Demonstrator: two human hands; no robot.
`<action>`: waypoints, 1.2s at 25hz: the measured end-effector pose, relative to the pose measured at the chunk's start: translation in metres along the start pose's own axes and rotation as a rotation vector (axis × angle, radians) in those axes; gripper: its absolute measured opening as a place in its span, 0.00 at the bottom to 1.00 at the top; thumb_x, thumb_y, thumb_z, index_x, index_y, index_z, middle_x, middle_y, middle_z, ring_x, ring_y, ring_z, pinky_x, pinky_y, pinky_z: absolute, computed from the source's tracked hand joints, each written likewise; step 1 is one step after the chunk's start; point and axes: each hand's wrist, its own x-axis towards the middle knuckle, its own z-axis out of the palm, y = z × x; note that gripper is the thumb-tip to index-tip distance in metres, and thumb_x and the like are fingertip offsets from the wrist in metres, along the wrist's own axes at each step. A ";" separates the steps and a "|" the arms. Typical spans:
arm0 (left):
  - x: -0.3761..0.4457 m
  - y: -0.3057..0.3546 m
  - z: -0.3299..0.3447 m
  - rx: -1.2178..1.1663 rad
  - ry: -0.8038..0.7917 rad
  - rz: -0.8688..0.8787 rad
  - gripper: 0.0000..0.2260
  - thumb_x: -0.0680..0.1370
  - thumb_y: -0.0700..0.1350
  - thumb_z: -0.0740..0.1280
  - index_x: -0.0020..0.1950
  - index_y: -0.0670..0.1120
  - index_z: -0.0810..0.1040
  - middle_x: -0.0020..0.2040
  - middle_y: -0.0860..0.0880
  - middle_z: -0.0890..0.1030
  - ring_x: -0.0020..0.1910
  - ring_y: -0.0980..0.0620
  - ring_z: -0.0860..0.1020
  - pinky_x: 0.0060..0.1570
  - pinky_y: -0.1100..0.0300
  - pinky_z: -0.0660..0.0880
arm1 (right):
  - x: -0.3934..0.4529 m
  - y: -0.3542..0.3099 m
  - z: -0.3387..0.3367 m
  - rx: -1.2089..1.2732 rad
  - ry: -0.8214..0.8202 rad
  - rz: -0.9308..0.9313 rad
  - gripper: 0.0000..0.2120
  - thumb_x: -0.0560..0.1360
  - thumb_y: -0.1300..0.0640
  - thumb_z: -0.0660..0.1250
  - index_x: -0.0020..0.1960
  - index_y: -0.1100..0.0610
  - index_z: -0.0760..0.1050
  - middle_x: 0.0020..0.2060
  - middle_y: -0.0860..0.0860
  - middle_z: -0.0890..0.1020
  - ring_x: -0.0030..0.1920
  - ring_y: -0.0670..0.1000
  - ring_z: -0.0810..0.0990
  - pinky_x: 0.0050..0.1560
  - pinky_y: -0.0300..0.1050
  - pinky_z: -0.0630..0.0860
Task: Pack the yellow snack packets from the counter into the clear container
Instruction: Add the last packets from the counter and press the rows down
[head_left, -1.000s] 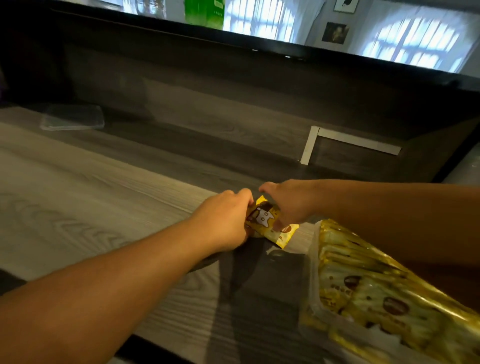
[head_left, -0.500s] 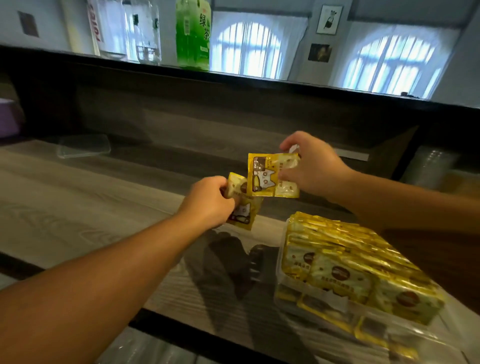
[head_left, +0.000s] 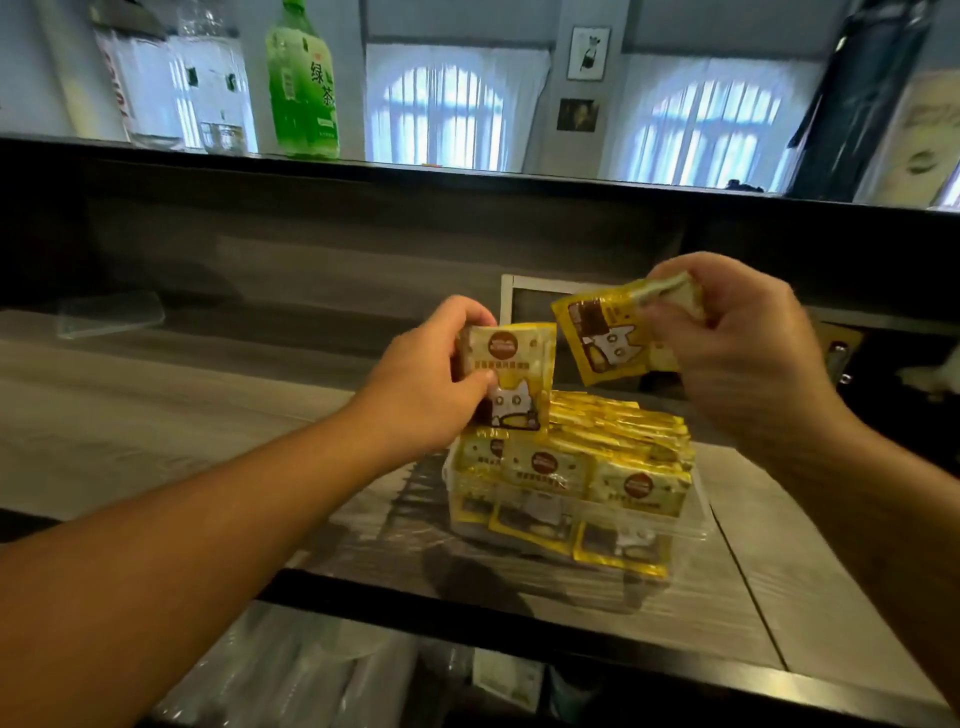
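Observation:
My left hand (head_left: 426, 384) grips a yellow snack packet (head_left: 514, 379) upright, its lower edge touching the packets stacked in the clear container (head_left: 691, 535). My right hand (head_left: 737, 343) holds a second yellow packet (head_left: 602, 332) tilted in the air, above and behind the container. The container sits on the grey wood counter (head_left: 156, 415) near its front edge, filled with several rows of yellow packets (head_left: 597, 447) that rise above its rim.
A clear lid (head_left: 109, 314) lies at the far left of the counter. On the raised back ledge stand a green bottle (head_left: 304, 83) and clear bottles (head_left: 208, 88). A white frame (head_left: 524, 291) leans behind the hands. The counter's dark front edge (head_left: 467, 618) runs below the container.
Both hands lifted a packet each off the counter and carried them right, over the container. The left packet now stands upright against the stack; the view has shifted up.

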 end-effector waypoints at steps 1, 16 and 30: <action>-0.005 0.004 0.006 0.079 -0.057 0.036 0.15 0.80 0.42 0.69 0.59 0.59 0.70 0.51 0.57 0.80 0.49 0.57 0.81 0.42 0.60 0.83 | -0.010 0.004 -0.007 -0.018 -0.017 -0.010 0.09 0.78 0.57 0.67 0.49 0.42 0.74 0.43 0.39 0.78 0.45 0.39 0.79 0.35 0.27 0.75; -0.011 0.000 0.023 0.861 -0.288 0.018 0.12 0.76 0.58 0.72 0.55 0.54 0.82 0.51 0.55 0.74 0.50 0.55 0.75 0.51 0.55 0.78 | -0.051 0.023 0.005 -0.451 -0.405 0.008 0.14 0.77 0.53 0.68 0.58 0.39 0.70 0.48 0.43 0.79 0.45 0.45 0.79 0.44 0.46 0.81; 0.040 0.001 0.032 0.886 -0.650 0.070 0.54 0.65 0.60 0.80 0.82 0.54 0.49 0.81 0.50 0.59 0.78 0.47 0.59 0.73 0.43 0.66 | -0.009 0.036 0.023 -0.902 -0.810 0.083 0.50 0.64 0.38 0.76 0.76 0.41 0.50 0.74 0.50 0.60 0.73 0.57 0.56 0.68 0.63 0.63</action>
